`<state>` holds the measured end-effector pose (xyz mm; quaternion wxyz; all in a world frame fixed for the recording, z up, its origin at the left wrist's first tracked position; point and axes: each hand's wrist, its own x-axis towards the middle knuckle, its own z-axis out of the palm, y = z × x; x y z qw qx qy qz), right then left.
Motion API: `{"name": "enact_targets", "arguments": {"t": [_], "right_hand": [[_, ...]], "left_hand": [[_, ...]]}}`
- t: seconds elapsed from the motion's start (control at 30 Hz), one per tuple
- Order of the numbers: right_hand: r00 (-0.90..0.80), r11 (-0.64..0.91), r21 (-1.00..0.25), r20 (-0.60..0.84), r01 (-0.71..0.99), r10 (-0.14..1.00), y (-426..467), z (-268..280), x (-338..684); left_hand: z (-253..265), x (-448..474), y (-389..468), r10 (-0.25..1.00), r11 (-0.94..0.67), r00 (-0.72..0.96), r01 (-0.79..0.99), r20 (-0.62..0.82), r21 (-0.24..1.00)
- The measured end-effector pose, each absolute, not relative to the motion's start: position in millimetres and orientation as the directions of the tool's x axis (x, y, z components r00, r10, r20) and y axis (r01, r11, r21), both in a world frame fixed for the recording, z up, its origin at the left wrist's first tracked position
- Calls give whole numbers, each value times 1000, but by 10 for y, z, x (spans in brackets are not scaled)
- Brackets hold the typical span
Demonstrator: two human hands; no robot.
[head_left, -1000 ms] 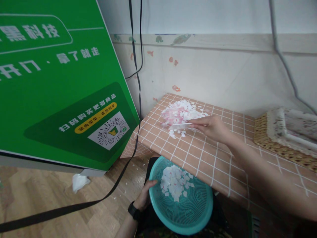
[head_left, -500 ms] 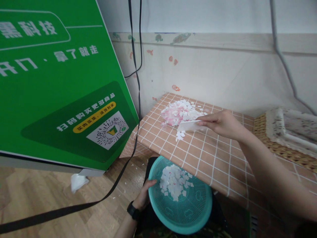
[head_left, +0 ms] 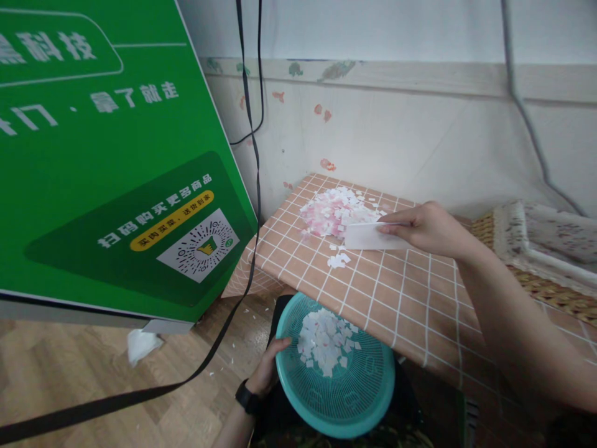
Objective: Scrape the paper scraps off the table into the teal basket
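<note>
My right hand (head_left: 422,229) pinches a flat white card (head_left: 368,236), its long edge down on the checked tabletop. Behind the card lies a heap of small white and pink paper pieces (head_left: 333,211), and a few loose white scraps (head_left: 338,259) sit in front of it, nearer the table edge. Below that edge, my left hand (head_left: 267,367) grips the left rim of a teal plastic colander (head_left: 340,410), thumb over the rim and fingers hidden beneath. Inside the colander is a pile of white paper pieces (head_left: 324,342).
A green panel (head_left: 116,155) with white lettering stands at the left, and a black strap (head_left: 254,205) hangs before it. The table's brown checked cover (head_left: 396,292) runs to the right, under a lined wicker basket (head_left: 536,261). White plastic (head_left: 142,346) lies on the wooden floor.
The card has moved slightly right and turned its broad face towards me, leaving the few loose scraps in front of it. My left hand keeps its hold on the colander.
</note>
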<state>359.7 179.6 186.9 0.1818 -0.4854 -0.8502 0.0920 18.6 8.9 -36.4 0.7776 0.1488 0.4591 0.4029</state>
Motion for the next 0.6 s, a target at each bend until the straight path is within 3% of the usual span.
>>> {"name": "enact_targets", "arguments": {"t": [0.23,0.6], "right_hand": [[-454,473,-487,166,734,875,1785,1778,3375],[-323,415,-326,300,849,897,1282,1820,3346]], "left_hand": [[-386,162,88,781,614,260,-487,-568,621],[-393,146,92,758,640,320,-532,-568,554]]}}
